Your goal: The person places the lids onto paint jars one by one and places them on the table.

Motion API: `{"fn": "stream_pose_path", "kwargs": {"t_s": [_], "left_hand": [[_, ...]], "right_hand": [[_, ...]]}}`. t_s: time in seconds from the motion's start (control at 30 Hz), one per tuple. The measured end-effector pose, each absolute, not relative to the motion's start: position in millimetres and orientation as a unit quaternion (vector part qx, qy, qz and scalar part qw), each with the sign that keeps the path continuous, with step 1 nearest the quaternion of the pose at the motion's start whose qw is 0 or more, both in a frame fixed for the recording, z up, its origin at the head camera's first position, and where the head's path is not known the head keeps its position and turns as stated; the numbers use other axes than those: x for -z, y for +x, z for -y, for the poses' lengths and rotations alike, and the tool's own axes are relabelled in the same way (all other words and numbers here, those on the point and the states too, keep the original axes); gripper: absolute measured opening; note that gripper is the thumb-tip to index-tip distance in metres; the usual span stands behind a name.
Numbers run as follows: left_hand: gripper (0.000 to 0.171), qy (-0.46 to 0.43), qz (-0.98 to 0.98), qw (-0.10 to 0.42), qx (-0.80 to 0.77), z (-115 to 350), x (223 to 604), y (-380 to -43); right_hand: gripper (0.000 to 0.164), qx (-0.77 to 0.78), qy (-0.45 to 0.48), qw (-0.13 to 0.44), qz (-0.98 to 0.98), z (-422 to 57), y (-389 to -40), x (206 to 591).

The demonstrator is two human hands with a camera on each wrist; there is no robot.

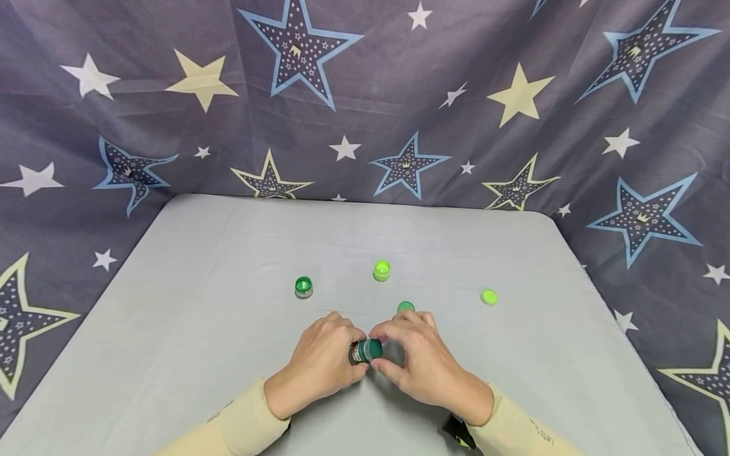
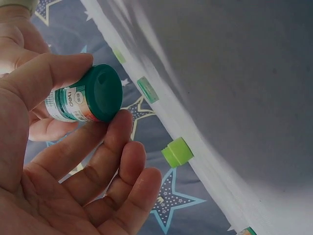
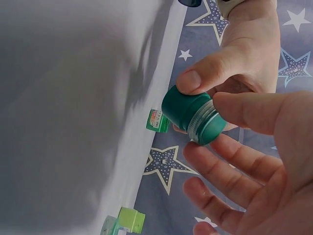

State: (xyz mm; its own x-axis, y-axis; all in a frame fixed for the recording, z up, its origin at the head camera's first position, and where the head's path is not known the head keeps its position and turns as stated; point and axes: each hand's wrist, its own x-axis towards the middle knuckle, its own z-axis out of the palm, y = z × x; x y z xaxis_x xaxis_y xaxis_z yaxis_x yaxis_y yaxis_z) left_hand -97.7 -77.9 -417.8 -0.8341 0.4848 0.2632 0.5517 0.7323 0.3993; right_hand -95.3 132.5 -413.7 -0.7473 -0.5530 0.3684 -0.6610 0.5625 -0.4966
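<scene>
A small dark green paint jar [image 1: 367, 350] with a "deli" label is held between both hands, low over the table's near middle. My left hand [image 1: 327, 354] grips its body, thumb on one side and fingers on the other. My right hand [image 1: 424, 361] pinches the jar's green end with thumb and fingertips. A clear ridged band [image 3: 199, 122] shows near that end in the right wrist view. The left wrist view shows the label [image 2: 73, 103] and the round green base [image 2: 108, 93]. Just beyond the right fingers lies a green lid [image 1: 405, 306].
An uncapped green jar [image 1: 303, 287] stands left of centre, and an uncapped lime jar [image 1: 381, 270] behind the hands. Off to the right lies a lime lid [image 1: 489, 297]. A star-patterned cloth [image 1: 365, 114] hangs behind the grey-white table [image 1: 199, 285]. Something black [image 1: 458, 432] shows by the right wrist.
</scene>
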Motion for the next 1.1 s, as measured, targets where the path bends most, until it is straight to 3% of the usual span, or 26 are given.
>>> {"fn": "stream_pose_path", "kwargs": {"t_s": [1.1], "left_hand": [[0.019,-0.283,0.927,0.052,0.241,77.9,417.2,-99.2]], "right_hand": [[0.023,-0.3,0.327,0.091,0.892,-129.2,-97.9,415.5]]}}
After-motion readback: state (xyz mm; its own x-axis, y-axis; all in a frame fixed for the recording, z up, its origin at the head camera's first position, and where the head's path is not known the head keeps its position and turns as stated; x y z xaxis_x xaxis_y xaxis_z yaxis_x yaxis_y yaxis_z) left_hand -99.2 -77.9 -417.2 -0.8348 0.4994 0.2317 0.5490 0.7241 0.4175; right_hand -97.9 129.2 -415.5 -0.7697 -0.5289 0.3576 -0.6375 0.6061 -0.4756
